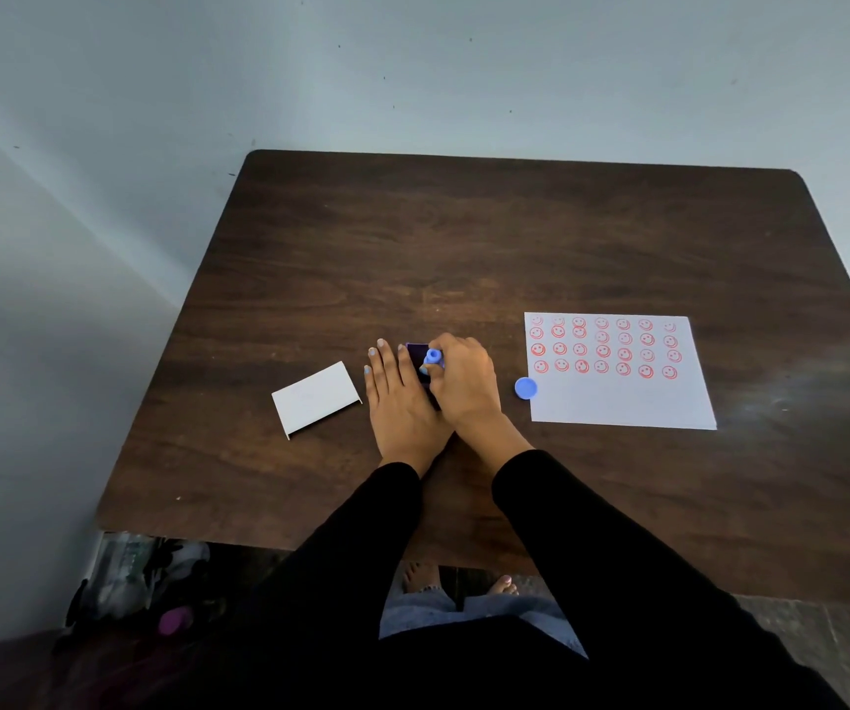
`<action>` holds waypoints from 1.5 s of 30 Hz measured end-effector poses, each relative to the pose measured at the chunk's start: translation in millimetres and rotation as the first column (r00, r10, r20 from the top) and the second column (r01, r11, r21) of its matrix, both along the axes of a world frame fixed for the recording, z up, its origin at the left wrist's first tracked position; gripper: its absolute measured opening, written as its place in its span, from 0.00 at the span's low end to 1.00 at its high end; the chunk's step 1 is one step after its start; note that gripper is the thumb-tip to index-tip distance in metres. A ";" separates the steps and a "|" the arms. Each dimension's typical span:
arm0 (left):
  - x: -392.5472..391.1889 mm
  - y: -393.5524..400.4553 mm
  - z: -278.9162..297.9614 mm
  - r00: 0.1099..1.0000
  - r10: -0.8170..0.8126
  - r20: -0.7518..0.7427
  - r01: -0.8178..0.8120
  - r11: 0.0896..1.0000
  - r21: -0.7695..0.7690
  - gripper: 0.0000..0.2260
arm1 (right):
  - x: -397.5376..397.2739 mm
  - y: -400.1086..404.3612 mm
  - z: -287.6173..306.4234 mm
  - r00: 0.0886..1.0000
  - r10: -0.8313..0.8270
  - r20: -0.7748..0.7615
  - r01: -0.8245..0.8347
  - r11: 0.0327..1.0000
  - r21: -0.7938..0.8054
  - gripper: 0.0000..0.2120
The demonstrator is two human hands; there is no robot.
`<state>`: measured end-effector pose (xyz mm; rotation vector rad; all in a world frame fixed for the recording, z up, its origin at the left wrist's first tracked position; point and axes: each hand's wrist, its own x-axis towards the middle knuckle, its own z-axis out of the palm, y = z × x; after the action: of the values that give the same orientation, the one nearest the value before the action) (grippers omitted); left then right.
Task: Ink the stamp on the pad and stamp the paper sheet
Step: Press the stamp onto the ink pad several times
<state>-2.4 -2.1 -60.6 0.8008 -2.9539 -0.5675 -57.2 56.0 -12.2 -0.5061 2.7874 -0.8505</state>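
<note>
My right hand [463, 384] grips a small blue stamp [433, 357] and holds it down on a dark ink pad [417, 357] at the middle of the table. My left hand [397, 397] lies flat with fingers spread on the pad's left side, steadying it. Most of the pad is hidden under both hands. To the right lies a white paper sheet [622, 397] with several rows of red smiley prints across its upper part; its lower part is blank. A blue round cap [525, 388] rests at the sheet's left edge.
A white rectangular lid [316, 398] lies left of my hands. The dark wooden table [463, 238] stands against a pale wall in a corner. Bags and clutter [146, 581] sit on the floor under the table's left front edge.
</note>
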 end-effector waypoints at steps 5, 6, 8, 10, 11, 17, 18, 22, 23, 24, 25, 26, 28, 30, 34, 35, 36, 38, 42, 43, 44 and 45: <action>0.0 -0.7 0.1 1.000 0.002 0.002 -0.002 1.000 -0.005 0.33 | -0.4 -2.1 -1.3 1.000 -0.027 0.000 0.027 1.000 -0.005 0.10; -0.1 -1.2 -0.6 1.000 0.000 0.007 0.000 1.000 -0.010 0.33 | 0.6 -3.0 -2.4 1.000 -0.015 -0.002 0.015 1.000 -0.005 0.10; -0.1 -1.1 -1.2 1.000 -0.003 0.016 0.004 1.000 -0.018 0.33 | 1.2 -3.6 -3.2 1.000 -0.002 0.001 0.002 1.000 -0.006 0.10; 0.2 -0.4 -0.8 1.000 -0.002 0.008 0.002 1.000 -0.013 0.33 | -0.8 -2.4 -3.5 1.000 -0.025 0.017 0.026 0.999 -0.020 0.10; 0.2 -0.2 -0.5 1.000 0.002 0.002 -0.002 1.000 0.000 0.34 | -1.7 -1.6 -3.3 0.999 -0.044 0.024 0.044 0.999 -0.031 0.10; 0.6 -1.0 -0.8 1.000 -0.012 -0.012 0.012 1.000 0.005 0.34 | -0.9 -0.9 -5.2 0.996 -0.083 0.033 0.085 0.995 -0.050 0.10; 0.7 -1.1 -1.3 1.000 -0.013 -0.018 0.013 1.000 0.002 0.33 | -0.7 -0.7 -5.2 0.996 -0.082 0.032 0.083 0.995 -0.052 0.10; 1.6 1.6 0.0 0.998 -0.009 -0.055 0.010 1.000 0.014 0.40 | -1.6 -0.3 -2.5 0.997 -0.068 0.029 0.069 0.996 -0.051 0.08; 1.7 2.2 0.3 0.997 -0.006 -0.078 0.008 1.000 0.023 0.41 | -2.1 -0.4 -1.5 0.997 -0.075 0.034 0.077 0.995 -0.063 0.07; 1.7 3.4 1.1 0.995 0.000 -0.099 0.003 1.000 0.030 0.43 | -2.6 0.7 0.1 0.993 -0.105 0.048 0.110 0.988 -0.106 0.07; 1.6 4.4 1.9 0.992 0.007 -0.122 -0.003 0.999 0.032 0.44 | -3.2 2.9 3.0 0.985 -0.154 0.073 0.165 0.969 -0.184 0.06; 1.3 6.1 3.3 0.988 0.001 -0.152 0.003 1.000 0.026 0.46 | -4.3 6.3 6.9 0.971 -0.213 0.112 0.237 0.929 -0.284 0.06; -0.3 13.9 8.1 0.973 -0.104 -0.205 0.105 0.994 -0.006 0.43 | -8.3 18.0 16.0 0.920 -0.330 0.211 0.392 0.784 -0.482 0.07; -4.7 29.9 10.7 0.916 -0.345 -0.203 0.335 0.939 -0.084 0.35 | -15.5 36.4 22.4 0.845 -0.433 0.314 0.532 0.616 -0.582 0.08; -12.0 62.4 10.4 0.756 -0.653 -0.048 0.636 0.750 -0.183 0.30 | -31.3 82.6 17.3 0.670 -0.625 0.400 0.712 0.389 -0.585 0.10; -11.6 65.1 8.8 0.747 -0.665 -0.009 0.651 0.734 -0.195 0.30 | -33.7 94.7 13.6 0.625 -0.660 0.417 0.747 0.348 -0.567 0.10; -10.3 65.6 7.4 0.746 -0.665 0.021 0.654 0.727 -0.209 0.30 | -35.6 105.8 9.9 0.578 -0.686 0.443 0.780 0.303 -0.548 0.10; -7.1 62.4 6.0 0.758 -0.650 0.048 0.640 0.729 -0.243 0.30 | -37.9 126.3 3.6 0.498 -0.705 0.504 0.826 0.209 -0.524 0.11; -2.4 54.8 10.9 0.815 -0.579 0.011 0.551 0.770 -0.320 0.28 | -36.0 152.4 -2.9 0.417 -0.677 0.606 0.858 0.073 -0.508 0.13; -2.6 54.2 13.5 0.837 -0.547 -0.015 0.514 0.796 -0.320 0.27 | -34.8 154.4 -3.6 0.406 -0.671 0.621 0.864 0.061 -0.500 0.13; -4.5 55.2 16.5 0.855 -0.517 -0.035 0.483 0.819 -0.309 0.27 | -33.7 155.4 -3.7 0.401 -0.666 0.629 0.868 0.056 -0.493 0.13; -8.3 57.0 20.0 0.869 -0.493 -0.039 0.463 0.839 -0.287 0.26 | -33.0 155.3 -3.4 0.402 -0.660 0.634 0.870 0.060 -0.489 0.14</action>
<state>-10.7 54.9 -40.7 -0.0081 -3.0237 -0.1938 -90.2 211.3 -15.6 1.2082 2.0384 -2.2004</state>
